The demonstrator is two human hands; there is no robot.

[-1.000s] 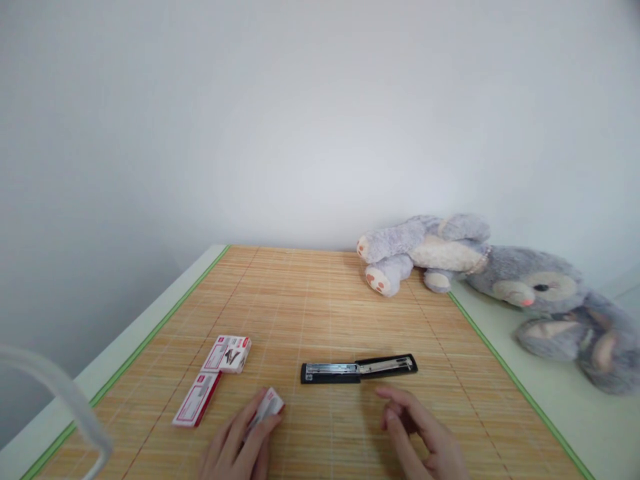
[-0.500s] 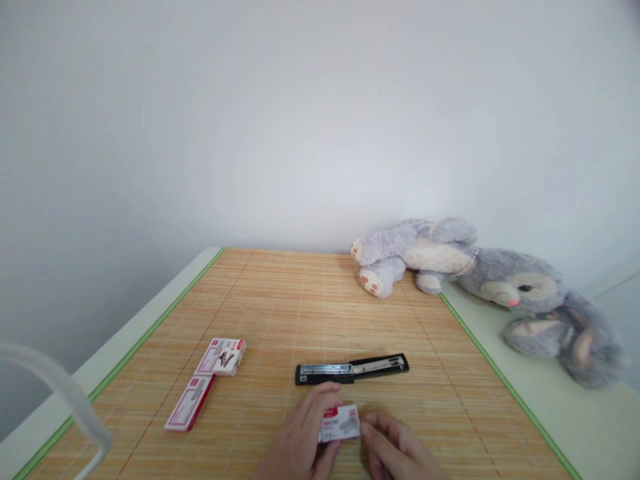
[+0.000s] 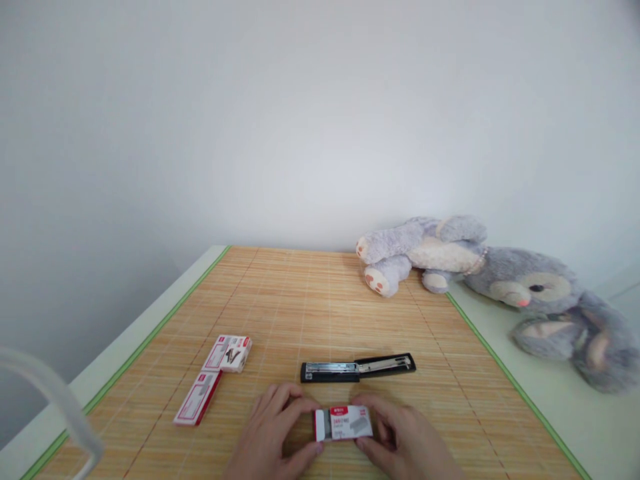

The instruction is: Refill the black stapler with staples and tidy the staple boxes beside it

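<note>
**A small box (image 3: pixel 350 424) pinched at both ends**

We see a pale, plain wall (image 3: pixel 320 120) filling the upper part of the view, and in front of it a white tabletop (image 3: pixel 575 413). Most of the tabletop lies under a green-edged bamboo mat (image 3: pixel 300 313). At the far right we find a grey plush toy (image 3: pixel 435 257) on its side, partly on the mat, its head and long ears beyond the green edge.

Close to us, the left hand (image 3: pixel 273 430) has thumb and forefinger at the left end of the small box, while the right hand (image 3: pixel 405 433) pinches the right end the same way. A white curved bar (image 3: pixel 55 391) crosses the lower left.

Just beyond the hands, we have a black stapler (image 3: pixel 330 371) opened out on the mat, its metal channel showing. To its left lie two white-and-red packets, the farther packet (image 3: pixel 227 353) and the nearer packet (image 3: pixel 197 400), which seem to touch. The small box shows a white flap and a grey strip at its left; we cannot tell whether it rests on the mat.
</note>
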